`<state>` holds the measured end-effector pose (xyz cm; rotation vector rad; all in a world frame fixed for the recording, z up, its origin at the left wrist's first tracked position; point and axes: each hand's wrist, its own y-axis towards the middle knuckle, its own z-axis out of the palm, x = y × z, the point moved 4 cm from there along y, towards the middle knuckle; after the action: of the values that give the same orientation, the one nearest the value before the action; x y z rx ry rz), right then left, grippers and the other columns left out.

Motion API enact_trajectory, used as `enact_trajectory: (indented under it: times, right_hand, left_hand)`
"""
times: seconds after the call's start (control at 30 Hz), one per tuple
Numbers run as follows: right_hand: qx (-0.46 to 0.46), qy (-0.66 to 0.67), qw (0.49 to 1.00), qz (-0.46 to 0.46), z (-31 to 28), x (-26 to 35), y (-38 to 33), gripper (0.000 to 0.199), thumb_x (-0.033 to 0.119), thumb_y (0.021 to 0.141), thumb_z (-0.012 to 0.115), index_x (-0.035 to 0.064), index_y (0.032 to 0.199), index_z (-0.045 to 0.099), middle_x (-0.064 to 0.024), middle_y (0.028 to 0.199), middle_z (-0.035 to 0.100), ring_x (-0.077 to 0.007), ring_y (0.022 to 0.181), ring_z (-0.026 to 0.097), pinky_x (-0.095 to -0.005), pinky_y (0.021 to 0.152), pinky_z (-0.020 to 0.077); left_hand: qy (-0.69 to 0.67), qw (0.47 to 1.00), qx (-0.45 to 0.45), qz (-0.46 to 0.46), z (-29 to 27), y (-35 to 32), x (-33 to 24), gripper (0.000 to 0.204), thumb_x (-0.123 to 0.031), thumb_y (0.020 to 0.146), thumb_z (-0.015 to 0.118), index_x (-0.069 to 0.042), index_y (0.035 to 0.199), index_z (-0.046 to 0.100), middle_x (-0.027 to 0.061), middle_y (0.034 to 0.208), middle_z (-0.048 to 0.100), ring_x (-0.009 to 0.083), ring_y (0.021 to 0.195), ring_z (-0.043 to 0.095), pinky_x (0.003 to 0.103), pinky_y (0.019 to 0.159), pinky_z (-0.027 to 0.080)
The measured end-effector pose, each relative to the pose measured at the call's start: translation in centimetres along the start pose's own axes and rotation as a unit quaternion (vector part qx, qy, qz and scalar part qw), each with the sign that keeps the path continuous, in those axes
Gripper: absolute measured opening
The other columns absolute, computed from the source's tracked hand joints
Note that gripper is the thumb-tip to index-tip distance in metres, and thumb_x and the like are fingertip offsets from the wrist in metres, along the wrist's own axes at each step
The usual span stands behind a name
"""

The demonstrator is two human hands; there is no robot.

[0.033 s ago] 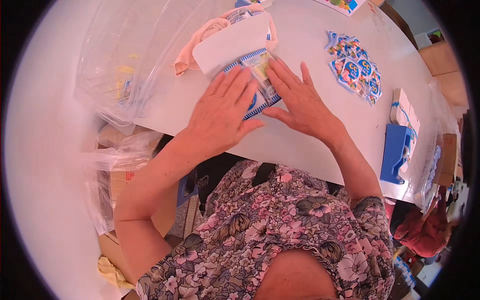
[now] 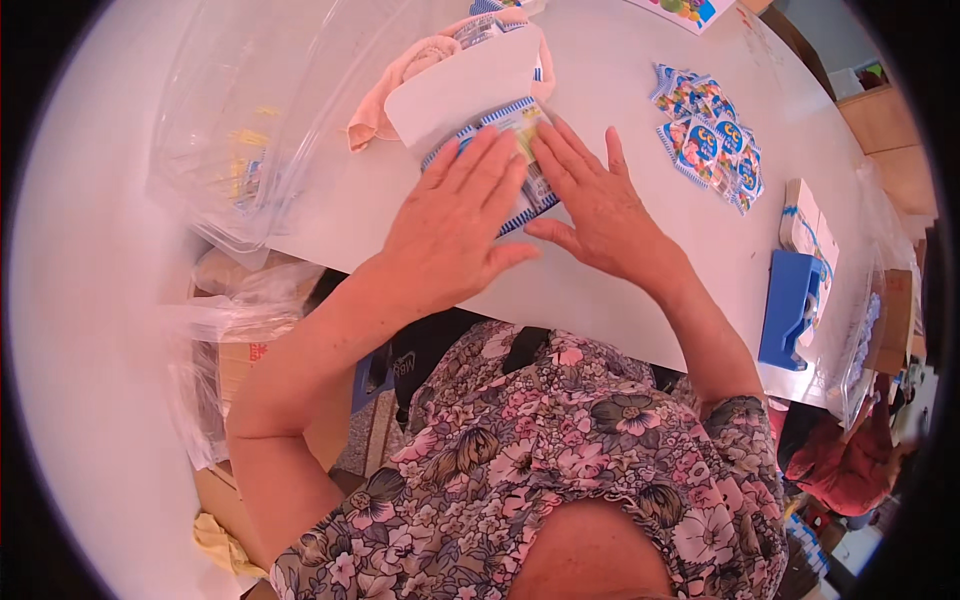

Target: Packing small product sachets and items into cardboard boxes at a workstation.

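Observation:
Small blue-and-white striped packets [image 2: 522, 115] lie side by side in an open carton, whose white flap [image 2: 460, 88] stands up at the far side. My left hand [image 2: 450, 215] rests flat over the left packets, fingers stretched out, covering much of them. On the right part of the packets lie the fingertips of my right hand [image 2: 600, 205], its thumb spread apart. Neither hand is closed round anything. The carton's near walls are mostly hidden by my hands. To the right, a loose pile of similar packets [image 2: 718, 140] lies on the white table [image 2: 620, 305].
A crumpled pink cloth [image 2: 375, 122] sits behind the flap. Clear plastic trays [image 2: 215, 190] stand at the left. At the right are a blue tape dispenser [image 2: 785, 310] and a stack of white card pieces [image 2: 803, 215]. Another person's red clothing [image 2: 845, 460] shows at the lower right.
My left hand has slid slightly to the right across the packets. The right hand has hardly shifted.

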<state>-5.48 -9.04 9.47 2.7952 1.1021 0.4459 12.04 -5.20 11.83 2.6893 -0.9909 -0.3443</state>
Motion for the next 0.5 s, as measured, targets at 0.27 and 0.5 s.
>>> enact_trajectory:
  times: [0.27,0.5]
  right_hand:
    - [-0.030,0.087,0.995,-0.026,-0.2,-2.0,-0.1,0.075,0.039,0.093,0.063,0.0022,0.151,0.033,-0.0151,0.158,0.033,-0.0328,0.149,0.025,-0.0543,0.120,0.0127]
    - [-0.022,0.541,0.826,0.156,3.9,-6.9,1.3,0.081,0.043,0.093,0.067,0.0035,0.154,0.030,-0.0160,0.152,0.040,-0.0252,0.141,0.037,-0.0369,0.114,0.0314]
  left_hand:
    - [0.018,0.995,0.094,-0.035,3.8,0.8,0.8,0.097,-0.073,0.090,0.043,0.007,0.145,0.038,0.0275,0.151,0.035,0.0413,0.143,0.031,0.051,0.118,0.023]
    - [-0.004,0.990,0.126,-0.055,3.4,1.9,0.3,0.092,-0.076,0.088,0.040,-0.009,0.151,0.036,0.0226,0.158,0.025,0.0398,0.146,0.024,0.052,0.120,0.018]
